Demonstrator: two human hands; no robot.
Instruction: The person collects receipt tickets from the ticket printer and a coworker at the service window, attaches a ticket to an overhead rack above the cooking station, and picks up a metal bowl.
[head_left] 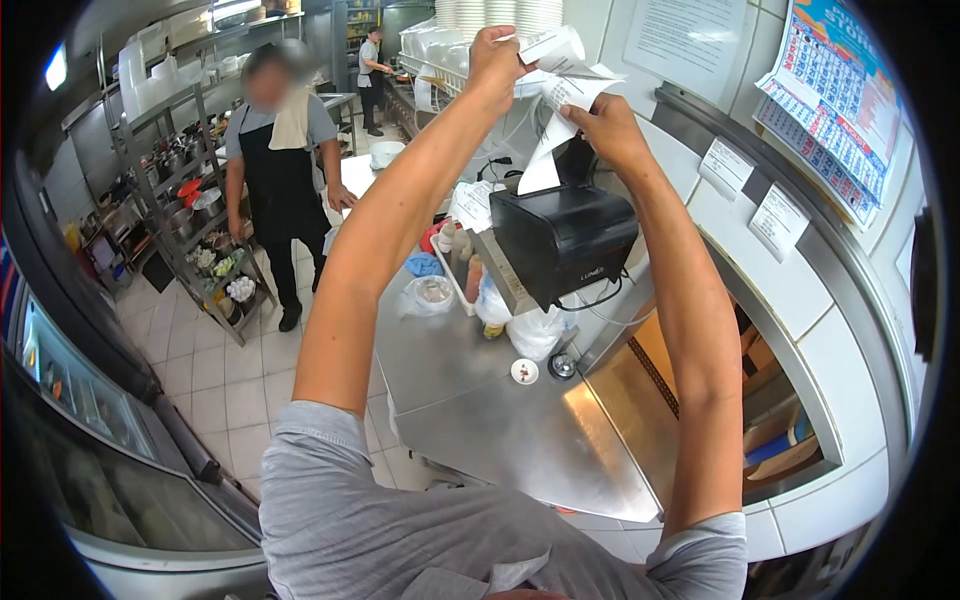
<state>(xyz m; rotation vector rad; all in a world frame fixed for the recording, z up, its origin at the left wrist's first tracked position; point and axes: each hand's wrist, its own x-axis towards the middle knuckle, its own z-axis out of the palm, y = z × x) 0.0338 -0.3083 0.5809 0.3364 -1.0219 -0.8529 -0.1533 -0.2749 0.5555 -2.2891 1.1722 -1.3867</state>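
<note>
Above the black printer [565,235], I saw the left hand [494,68] pinch curled receipt paper [558,48] in its fingers; the right hand [612,128], fingers pinched, held paper lower down.

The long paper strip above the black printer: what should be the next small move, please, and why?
Perhaps slide the right hand lower along the paper strip, towards the black printer: both it and the left hand hold the paper high, while its lower part slants down unheld to the printer's top.
</note>
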